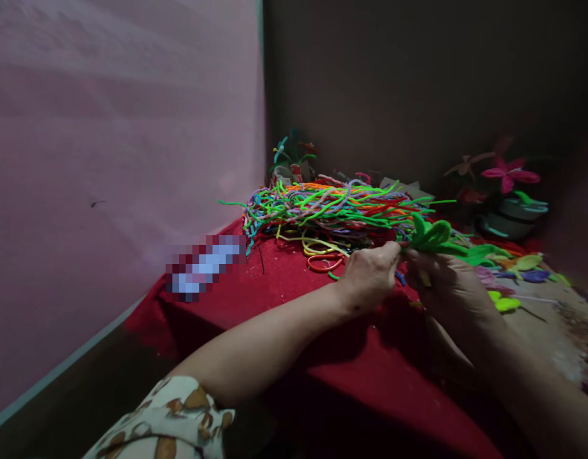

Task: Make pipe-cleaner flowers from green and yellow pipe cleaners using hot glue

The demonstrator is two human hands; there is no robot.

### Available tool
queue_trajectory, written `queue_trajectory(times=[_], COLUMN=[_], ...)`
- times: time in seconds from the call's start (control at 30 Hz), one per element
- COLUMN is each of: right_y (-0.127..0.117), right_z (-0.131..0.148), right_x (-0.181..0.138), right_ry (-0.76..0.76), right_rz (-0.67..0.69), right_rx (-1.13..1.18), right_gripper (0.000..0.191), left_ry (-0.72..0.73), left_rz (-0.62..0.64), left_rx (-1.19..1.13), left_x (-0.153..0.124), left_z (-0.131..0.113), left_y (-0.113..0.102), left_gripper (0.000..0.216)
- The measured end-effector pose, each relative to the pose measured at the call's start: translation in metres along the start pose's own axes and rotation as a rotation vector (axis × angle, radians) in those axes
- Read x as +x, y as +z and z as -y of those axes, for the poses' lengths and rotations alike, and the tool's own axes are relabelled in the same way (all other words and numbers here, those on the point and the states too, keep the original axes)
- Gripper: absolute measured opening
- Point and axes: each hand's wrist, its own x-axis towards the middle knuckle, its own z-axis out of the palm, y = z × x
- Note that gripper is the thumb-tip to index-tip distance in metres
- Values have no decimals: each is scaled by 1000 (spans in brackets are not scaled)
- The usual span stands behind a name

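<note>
My left hand (370, 275) and my right hand (449, 290) meet over a red cloth (284, 299). Both are closed in a pinch on a green pipe-cleaner shape (432, 236) bent into leaf-like loops, which sticks up between them. The left fingertips grip its left end, and the right hand holds it from below. Just behind the hands lies a big tangled pile of pipe cleaners (332, 207) in green, orange, purple and yellow. An orange loop (325, 262) lies on the cloth near my left hand.
A pink pipe-cleaner flower in a small pot (511, 204) stands at the back right. Another small flower piece (294, 159) stands in the back corner. Finished green and purple leaf shapes (523, 268) lie to the right. A pink wall (107, 159) runs along the left.
</note>
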Motion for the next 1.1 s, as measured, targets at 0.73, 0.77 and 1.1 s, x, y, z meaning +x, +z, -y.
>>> queue_trajectory(times=[0.73, 0.77, 1.1], right_y=[-7, -6, 3], right_z=[14, 13, 0], right_x=[5, 5, 4], right_ry=[94, 97, 31], right_rz=[264, 247, 98], right_rx=[131, 145, 135], right_gripper=[19, 19, 20], left_ry=[-407, -391, -61], left_rz=[555, 541, -75], left_rx=[-1549, -1476, -158], left_x=[9, 9, 1], left_z=[0, 0, -4], left_y=[-12, -12, -7], left_gripper=[15, 16, 13])
